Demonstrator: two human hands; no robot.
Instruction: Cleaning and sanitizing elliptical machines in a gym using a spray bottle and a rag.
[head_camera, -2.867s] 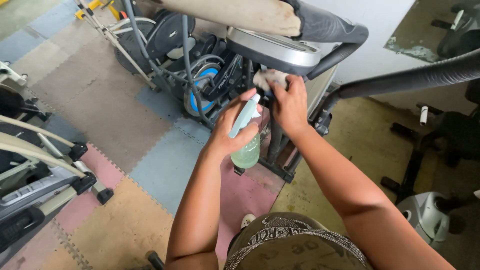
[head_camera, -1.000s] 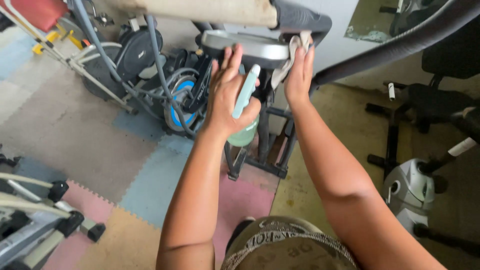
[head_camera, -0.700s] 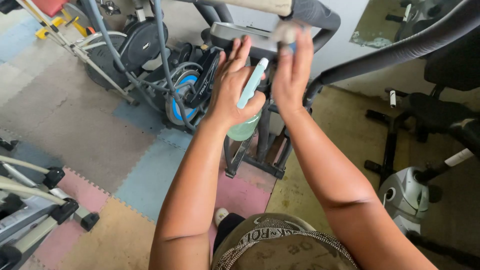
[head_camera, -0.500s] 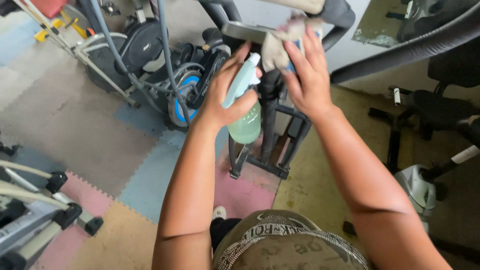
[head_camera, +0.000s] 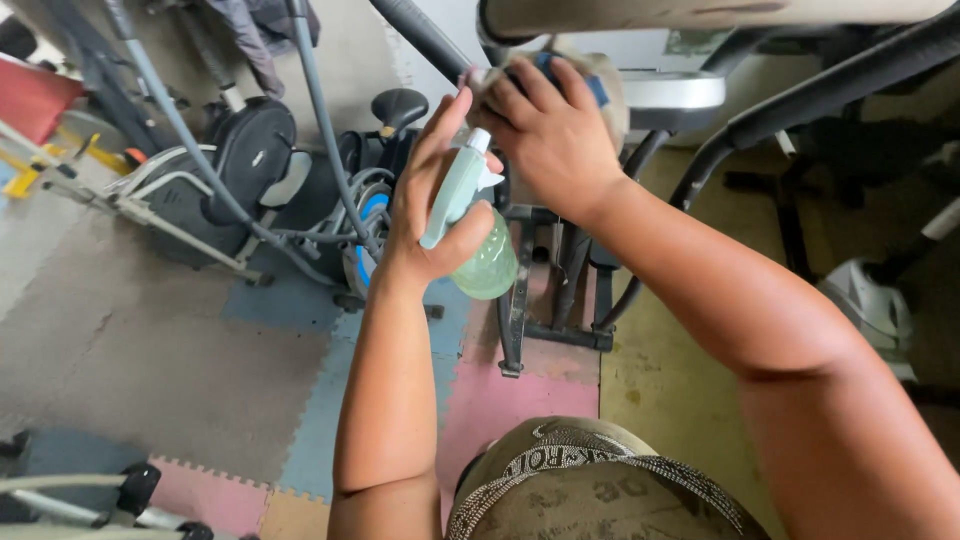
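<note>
Head view: the left hand (head_camera: 425, 215) holds a light, slippery green spray bottle (head_camera: 478, 245) by its neck. The right hand (head_camera: 550, 135) presses a soft cloth (head_camera: 600, 85) on the machine's bar (head_camera: 700, 12).

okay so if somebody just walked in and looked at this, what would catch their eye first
First, the two bare arms reaching up the middle: the left hand grips a pale green spray bottle, and the right hand presses a cloth against a dark handlebar near the top. Next, the exercise bike at the left and the patchwork of pink, blue and grey foam mats below.
</note>
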